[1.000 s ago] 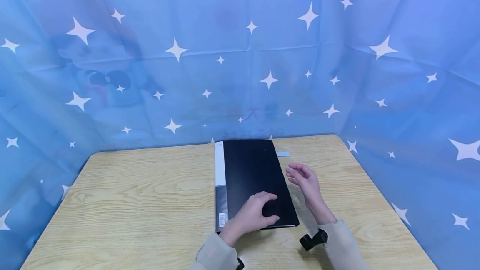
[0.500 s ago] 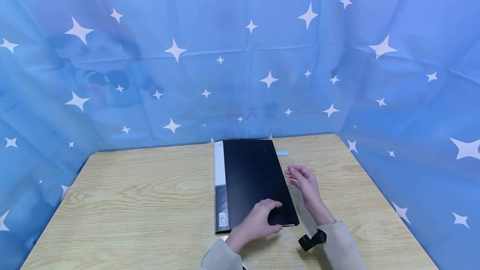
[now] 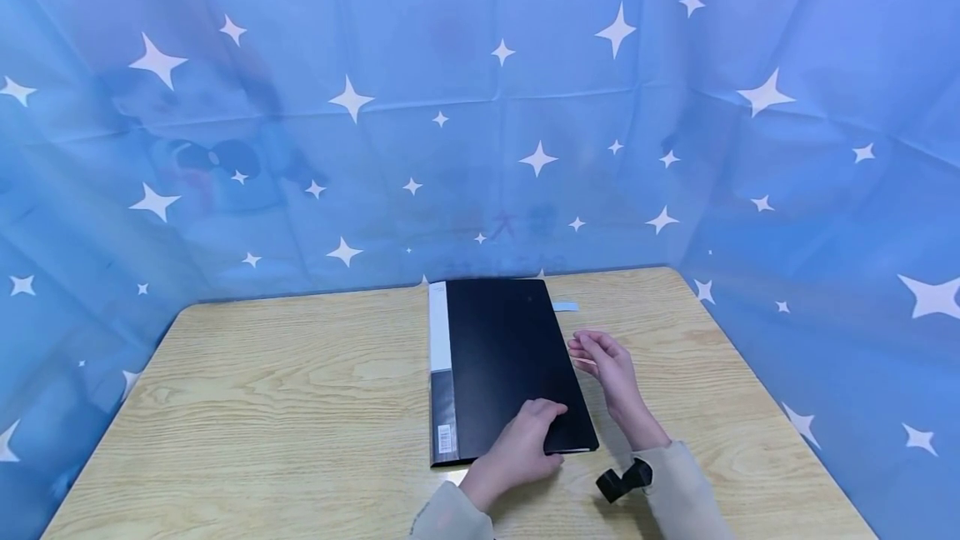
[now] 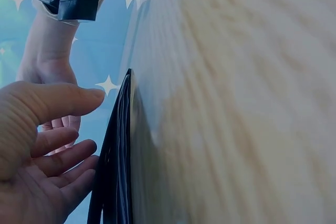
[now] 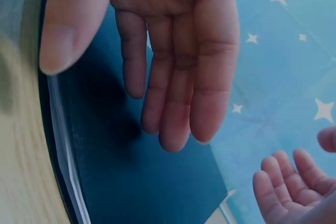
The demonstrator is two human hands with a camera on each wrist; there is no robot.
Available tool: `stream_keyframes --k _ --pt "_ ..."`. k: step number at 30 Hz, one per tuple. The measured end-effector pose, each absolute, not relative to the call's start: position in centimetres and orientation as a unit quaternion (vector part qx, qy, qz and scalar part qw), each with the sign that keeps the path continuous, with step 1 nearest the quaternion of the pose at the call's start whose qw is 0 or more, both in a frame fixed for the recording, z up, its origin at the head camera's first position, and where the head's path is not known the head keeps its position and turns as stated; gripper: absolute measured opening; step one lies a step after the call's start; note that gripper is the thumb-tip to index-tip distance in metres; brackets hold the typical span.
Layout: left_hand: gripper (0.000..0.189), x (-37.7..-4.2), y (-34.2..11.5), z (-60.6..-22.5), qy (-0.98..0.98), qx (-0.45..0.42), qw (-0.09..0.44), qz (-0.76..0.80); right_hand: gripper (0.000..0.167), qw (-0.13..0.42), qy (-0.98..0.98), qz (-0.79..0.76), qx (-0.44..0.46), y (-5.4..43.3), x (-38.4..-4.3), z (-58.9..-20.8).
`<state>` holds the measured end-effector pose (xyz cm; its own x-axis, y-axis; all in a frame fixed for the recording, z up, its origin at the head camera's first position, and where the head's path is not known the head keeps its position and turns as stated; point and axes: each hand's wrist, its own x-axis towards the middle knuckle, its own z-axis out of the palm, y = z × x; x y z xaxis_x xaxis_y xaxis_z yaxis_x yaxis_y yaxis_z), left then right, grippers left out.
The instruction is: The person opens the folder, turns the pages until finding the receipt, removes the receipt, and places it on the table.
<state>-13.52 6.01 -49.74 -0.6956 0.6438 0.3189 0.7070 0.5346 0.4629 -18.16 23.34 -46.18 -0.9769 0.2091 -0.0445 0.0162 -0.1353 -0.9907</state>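
A closed black folder (image 3: 502, 357) with a white strip and a barcode label along its spine lies on the wooden table (image 3: 300, 390). My left hand (image 3: 521, 448) hovers at its near right corner, fingers over the cover and thumb by the near edge. The left wrist view shows that thumb well apart from the loosely bent fingers, beside the folder's layered pages (image 4: 123, 129). Just off the folder's right edge is my right hand (image 3: 607, 365), fingers relaxed and holding nothing. In the right wrist view its thumb (image 5: 58, 51) overlaps the edge where white pages show.
A small light blue strip (image 3: 566, 307) pokes out past the folder's far right side. Blue star-printed curtains (image 3: 450, 107) stand behind the table and along its sides. A black camera mount (image 3: 625, 480) sits on the right wrist.
My left hand has shifted right and toward the near edge of the folder, slowing lately. The right hand has edged slightly left, while the folder has stayed in place.
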Motion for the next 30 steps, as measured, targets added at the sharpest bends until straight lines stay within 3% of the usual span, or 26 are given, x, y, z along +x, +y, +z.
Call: stream_keyframes --k 9,21,30 --pt "0.063 -13.5 6.4 -50.2 -0.877 -0.387 0.085 -0.272 0.024 0.080 -0.659 0.747 -0.041 24.0 -18.7 -47.7" --pt "0.060 -13.5 6.7 -50.5 -0.891 -0.382 0.146 -0.196 0.021 0.062 -0.672 0.734 -0.078 23.0 -18.0 -46.0" --pt "0.059 -13.5 7.0 -50.4 -0.897 -0.375 0.133 -0.192 0.026 0.059 -0.677 0.729 -0.081 23.1 -18.0 -46.2"
